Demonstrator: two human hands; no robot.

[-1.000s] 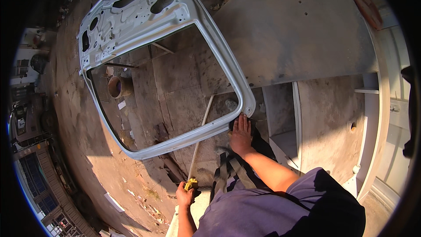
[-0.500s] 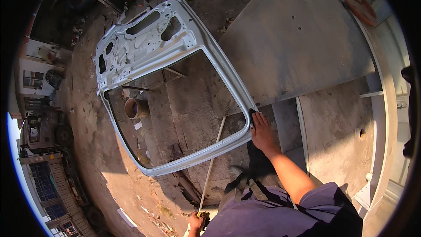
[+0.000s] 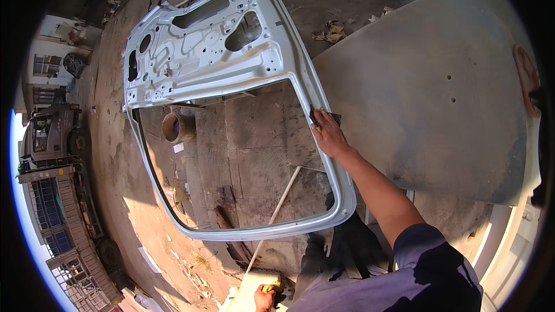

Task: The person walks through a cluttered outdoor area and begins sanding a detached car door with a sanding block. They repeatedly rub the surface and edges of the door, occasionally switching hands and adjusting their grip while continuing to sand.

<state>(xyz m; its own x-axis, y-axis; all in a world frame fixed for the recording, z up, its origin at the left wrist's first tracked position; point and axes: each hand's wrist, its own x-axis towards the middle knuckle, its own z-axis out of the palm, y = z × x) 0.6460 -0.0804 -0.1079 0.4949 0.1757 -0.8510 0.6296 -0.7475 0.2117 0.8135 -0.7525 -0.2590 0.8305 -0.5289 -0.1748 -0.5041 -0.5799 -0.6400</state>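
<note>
A bare silver-white vehicle door shell (image 3: 231, 75) lies tilted in front of me, its window frame toward me. On the right side of that frame my right hand (image 3: 329, 136) presses down, fingers laid along the metal. Beneath the fingers is a thin black sheet (image 3: 335, 119) that looks like sandpaper, partly hidden by the hand. Low in the picture, beside my body, my left hand (image 3: 263, 299) is closed around a small yellow thing (image 3: 270, 288), too covered to name.
A large grey panel (image 3: 428, 98) stands right of the door. Through the window opening show a round bucket-like container (image 3: 171, 127) and a pale pole (image 3: 274, 216). Crumpled paper (image 3: 333, 33) lies beyond. A truck (image 3: 58, 208) is at the far left.
My right hand has slid with the black sheet up the right side of the window frame, away from the near corner. My view has shifted; my left hand still holds the yellow thing.
</note>
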